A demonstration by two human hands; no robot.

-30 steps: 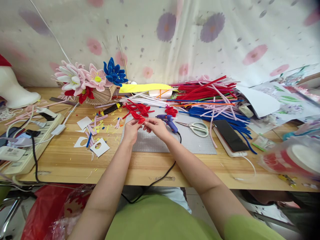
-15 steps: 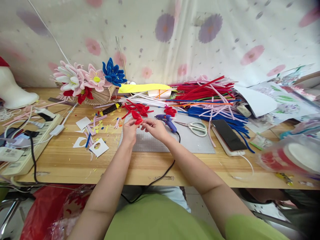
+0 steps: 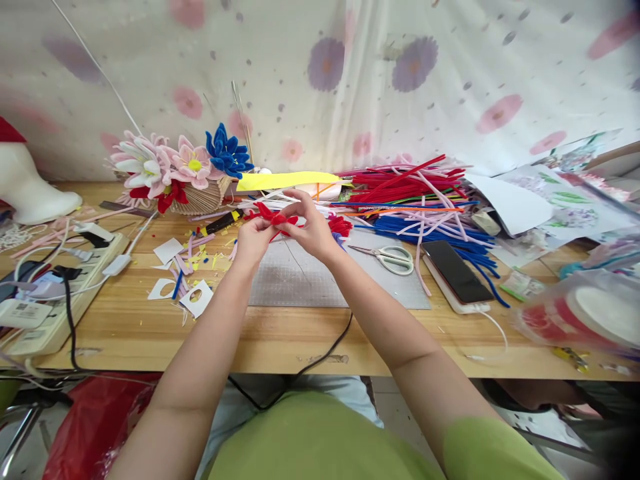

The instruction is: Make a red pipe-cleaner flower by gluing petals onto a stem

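Observation:
My left hand point(image 3: 254, 243) pinches a red pipe-cleaner flower piece point(image 3: 271, 215) between thumb and fingers, above the grey cutting mat point(image 3: 280, 283). My right hand point(image 3: 311, 230) meets it from the other side, thumb and fingertips closing on the same red piece, with the index finger arched above. Some of the red fuzz behind my fingers may belong to other petals lying on the mat; the overlap hides this. Another red fuzzy piece point(image 3: 341, 227) lies just past my right hand. The purple glue gun point(image 3: 342, 243) is mostly covered by that hand.
Scissors point(image 3: 383, 257) lie on the mat's right side, near a phone point(image 3: 457, 270) on a white box. Bundled red pipe cleaners point(image 3: 400, 183) and blue ones point(image 3: 435, 233) fill the back. Finished flowers point(image 3: 193, 163) stand back left. A power strip point(image 3: 75, 293) sits at far left.
Both hands have moved slightly away from me, and the right hand's index finger has lifted and arched. My right hand now covers most of the glue gun.

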